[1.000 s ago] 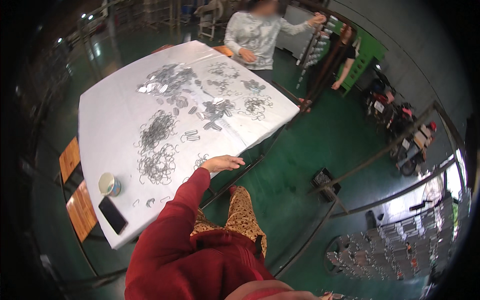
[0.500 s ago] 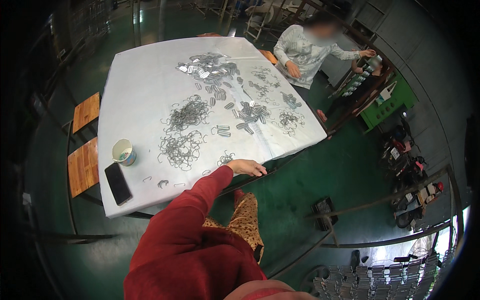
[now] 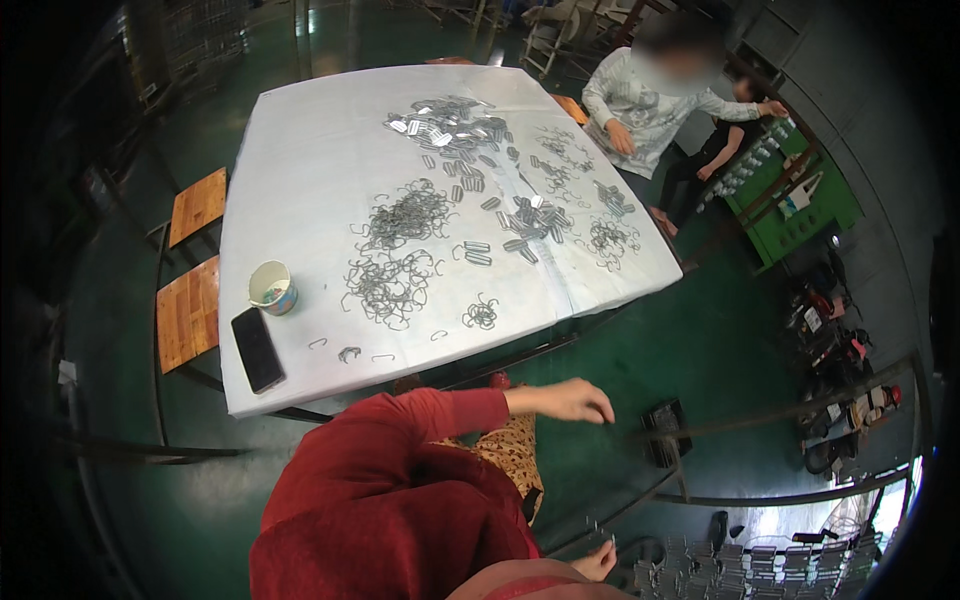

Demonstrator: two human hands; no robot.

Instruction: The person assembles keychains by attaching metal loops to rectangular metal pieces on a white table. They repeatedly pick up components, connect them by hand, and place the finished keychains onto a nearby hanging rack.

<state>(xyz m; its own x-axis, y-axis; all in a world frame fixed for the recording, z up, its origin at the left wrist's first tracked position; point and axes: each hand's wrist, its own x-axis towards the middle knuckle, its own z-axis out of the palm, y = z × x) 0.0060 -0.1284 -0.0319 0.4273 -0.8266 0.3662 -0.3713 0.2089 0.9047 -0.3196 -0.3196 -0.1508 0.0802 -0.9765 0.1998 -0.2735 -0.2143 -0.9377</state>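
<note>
My left hand (image 3: 570, 402) reaches across to the right, past the near edge of the table and over the floor. Its fingers are bent together; what they hold, if anything, is too small to make out. Low in the picture, my right hand (image 3: 597, 562) is partly visible with fingers pinched. Thin metal pieces (image 3: 596, 527) show just above its fingertips, beside a rack of hanging metal wire parts (image 3: 760, 568). On the white table, a small cluster of wire hooks (image 3: 481, 313) lies near the edge, with larger heaps of wire hooks (image 3: 390, 286) behind it.
Flat metal pieces (image 3: 450, 125) lie in piles on the white-covered table (image 3: 310, 150). A cup (image 3: 272, 287) and a phone (image 3: 258, 350) rest at left, near wooden stools (image 3: 190, 312). A co-worker (image 3: 640, 110) stands at the far right corner. A dark crate (image 3: 667, 432) is on the floor.
My left hand has left the small hook cluster at the table edge and moved right, over the floor. My right hand has come into view at the bottom. The view has shifted slightly.
</note>
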